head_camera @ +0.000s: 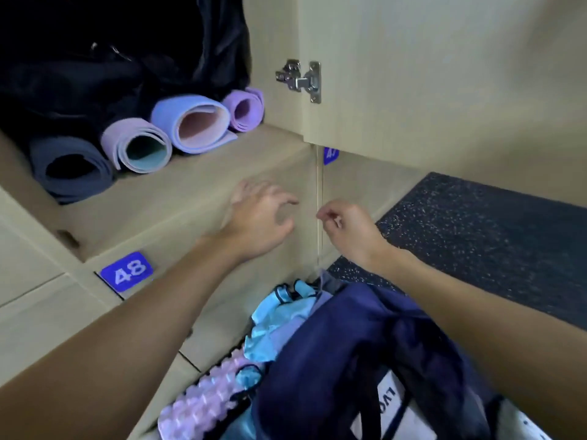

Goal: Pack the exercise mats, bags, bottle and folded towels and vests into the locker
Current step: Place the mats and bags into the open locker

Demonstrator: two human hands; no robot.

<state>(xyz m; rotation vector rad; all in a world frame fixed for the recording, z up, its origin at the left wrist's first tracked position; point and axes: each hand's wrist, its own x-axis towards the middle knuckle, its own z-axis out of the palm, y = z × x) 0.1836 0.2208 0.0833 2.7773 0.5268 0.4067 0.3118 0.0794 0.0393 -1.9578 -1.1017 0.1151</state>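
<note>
Several rolled exercise mats lie side by side on the floor of the open locker [197,166]: a dark blue mat [71,168], a lilac and teal mat [136,144], a blue and pink mat [190,122] and a small purple mat [246,108]. A black bag [104,68] fills the space behind them. My left hand [259,217] hovers with fingers spread in front of the locker below. My right hand [347,230] is beside it, fingers curled with nothing visible in them. Below my arms sit a navy bag [349,350], light blue cloth [276,315] and a pink ridged roller [203,398].
The locker door [428,74] stands open to the right on a metal hinge [300,79]. A blue tag reading 48 [127,274] marks the lower locker. Dark speckled flooring [492,236] lies at the right. A white bag with black lettering [390,411] is at the bottom.
</note>
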